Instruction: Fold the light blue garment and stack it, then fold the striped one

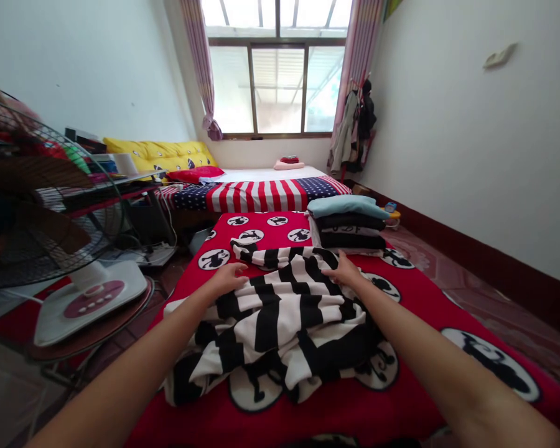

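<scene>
A black-and-white striped garment (280, 311) lies crumpled and spread over a red covered surface with round cartoon patches. My left hand (229, 279) is at the garment's upper left edge, thumb and fingers apart, with nothing visible between them. At the upper right part of the cloth, my right hand (344, 272) has its thumb and index finger spread and touches the fabric. Its other fingers are partly hidden. Just beyond the right hand sits a stack of folded clothes (350, 223), pale blue on top and mostly black below.
The red cover (424, 336) stretches under the garment. On the left, a fan (93, 295) stands on a round stool beside a cluttered desk (140, 182). Behind is a bed with a stars-and-stripes cover (256, 195). Clothes hang (354, 121) by the window; a wall runs along the right.
</scene>
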`<state>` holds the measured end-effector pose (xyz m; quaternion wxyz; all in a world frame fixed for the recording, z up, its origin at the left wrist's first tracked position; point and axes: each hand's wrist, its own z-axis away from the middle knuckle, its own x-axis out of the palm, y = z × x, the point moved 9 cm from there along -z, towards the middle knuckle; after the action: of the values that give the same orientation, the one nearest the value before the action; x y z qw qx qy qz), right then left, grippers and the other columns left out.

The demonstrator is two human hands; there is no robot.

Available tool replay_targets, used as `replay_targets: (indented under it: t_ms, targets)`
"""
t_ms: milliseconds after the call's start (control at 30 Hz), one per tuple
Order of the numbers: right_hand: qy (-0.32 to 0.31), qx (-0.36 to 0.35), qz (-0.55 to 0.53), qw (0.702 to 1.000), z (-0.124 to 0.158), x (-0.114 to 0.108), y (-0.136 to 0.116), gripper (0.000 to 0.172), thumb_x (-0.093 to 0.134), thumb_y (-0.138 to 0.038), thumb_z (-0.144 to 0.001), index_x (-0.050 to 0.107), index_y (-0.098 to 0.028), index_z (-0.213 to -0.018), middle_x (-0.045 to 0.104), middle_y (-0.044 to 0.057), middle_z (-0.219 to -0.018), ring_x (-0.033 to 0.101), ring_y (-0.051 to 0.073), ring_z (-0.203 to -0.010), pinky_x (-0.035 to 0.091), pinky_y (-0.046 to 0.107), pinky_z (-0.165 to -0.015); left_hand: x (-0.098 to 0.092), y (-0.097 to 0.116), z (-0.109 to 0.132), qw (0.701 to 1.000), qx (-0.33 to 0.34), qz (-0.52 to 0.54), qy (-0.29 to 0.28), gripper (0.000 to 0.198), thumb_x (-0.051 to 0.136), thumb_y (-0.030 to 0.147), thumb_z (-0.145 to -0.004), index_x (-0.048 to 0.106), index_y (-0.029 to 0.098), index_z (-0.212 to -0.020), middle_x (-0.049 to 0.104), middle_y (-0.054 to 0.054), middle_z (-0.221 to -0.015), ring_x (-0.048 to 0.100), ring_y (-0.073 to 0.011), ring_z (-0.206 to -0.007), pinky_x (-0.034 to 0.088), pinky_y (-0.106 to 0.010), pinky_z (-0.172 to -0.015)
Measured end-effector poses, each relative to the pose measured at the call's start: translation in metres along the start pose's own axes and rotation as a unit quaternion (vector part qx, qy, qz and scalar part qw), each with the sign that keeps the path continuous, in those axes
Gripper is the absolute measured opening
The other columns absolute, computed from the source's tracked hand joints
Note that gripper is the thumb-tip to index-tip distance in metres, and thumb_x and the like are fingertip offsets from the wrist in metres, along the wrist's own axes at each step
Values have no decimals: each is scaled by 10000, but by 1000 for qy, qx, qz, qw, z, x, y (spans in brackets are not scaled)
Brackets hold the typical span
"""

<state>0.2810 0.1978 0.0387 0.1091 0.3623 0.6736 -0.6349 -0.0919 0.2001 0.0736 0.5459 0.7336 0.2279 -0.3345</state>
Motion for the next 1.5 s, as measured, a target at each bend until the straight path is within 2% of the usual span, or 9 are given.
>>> replay_targets:
  t_ms: [200, 400, 567, 633, 733, 1033, 1200, 1367, 1500]
  targets:
    - [-128, -135, 275, 943, 13, 36, -43, 513, 751, -371, -647, 634, -208, -1119, 687, 121, -1055, 633, 301, -973, 470, 348, -778, 28, 3, 2, 990, 17, -52, -128, 172, 665, 230, -526, 737, 246, -681, 688, -29, -644, 618, -223, -603, 475, -289, -591]
    - [-298, -89, 287, 906, 6, 29, -71, 270, 751, -357, -593, 717, -203, -813, 662, 36, -626, 632, 223, -605, 457, 300, -567, 10, 30, -9, 958, 30, -167, -230, 108, 714, 195, -464, 681, 245, -555, 605, 19, -521, 538, -174, -509, 430, -256, -540]
    - [-195, -85, 123, 969, -45, -7, -119, 268, 720, -301, -619, 695, -125, -821, 621, 26, -566, 605, 184, -518, 492, 291, -559, -57, 74, -74, 965, 30, -256, -42, 70, 673, 156, -634, 685, 174, -701, 636, -48, -719, 597, -224, -788, 447, -341, -785]
    - [-62, -125, 39, 989, -58, -24, -131, 453, 678, -286, -669, 642, -107, -1084, 695, 109, -913, 669, 223, -723, 533, 329, -694, -77, 82, -93, 966, 32, -252, 50, 253, 552, 156, -787, 667, 147, -1013, 630, -111, -1000, 572, -254, -992, 406, -404, -901]
    - [11, -171, -67, 983, -47, -24, -124, 812, 680, -252, -675, 362, -153, -1416, 420, 169, -1430, 596, 272, -1106, 514, 381, -889, -81, 75, -97, 960, 49, -236, 145, 517, 504, 130, -837, 442, 133, -1351, 416, -173, -1364, 472, -290, -1215, 373, -416, -996]
    - [-76, -375, -52, 923, 128, -33, -111, 179, 573, -246, -873, 642, -234, -1038, 621, 85, -1142, 576, 218, -1089, 480, 384, -931, -10, 29, 16, 987, 96, -116, 58, 451, 628, 275, -787, 585, 153, -1219, 475, -148, -1358, 451, -301, -1286, 361, -448, -1087]
    - [-215, -492, 50, 842, 228, -7, -120, 635, 724, -453, -751, 509, -234, -1306, 583, 109, -1231, 534, 255, -1112, 426, 412, -969, 0, 67, 85, 991, 129, 26, -33, 335, 552, 404, -876, 634, 225, -1147, 603, -74, -1242, 564, -226, -1157, 462, -357, -989]
    - [-262, -463, 186, 826, 255, 38, -112, 587, 587, -165, -818, 453, -278, -1378, 492, 102, -1361, 477, 266, -1162, 404, 415, -969, 47, 84, 128, 976, 173, -26, -129, 706, 651, 278, -786, 372, 264, -1434, 495, -66, -1406, 480, -239, -1262, 387, -385, -1074]
    - [-336, -391, 110, 850, 245, 23, -113, 334, 544, -145, -830, 624, -226, -1144, 627, 59, -1057, 557, 202, -957, 444, 302, -829, 66, 70, 136, 972, 188, -93, -108, 568, 525, 77, -747, 564, 232, -1292, 591, -58, -1291, 525, -222, -1187, 411, -369, -1046]
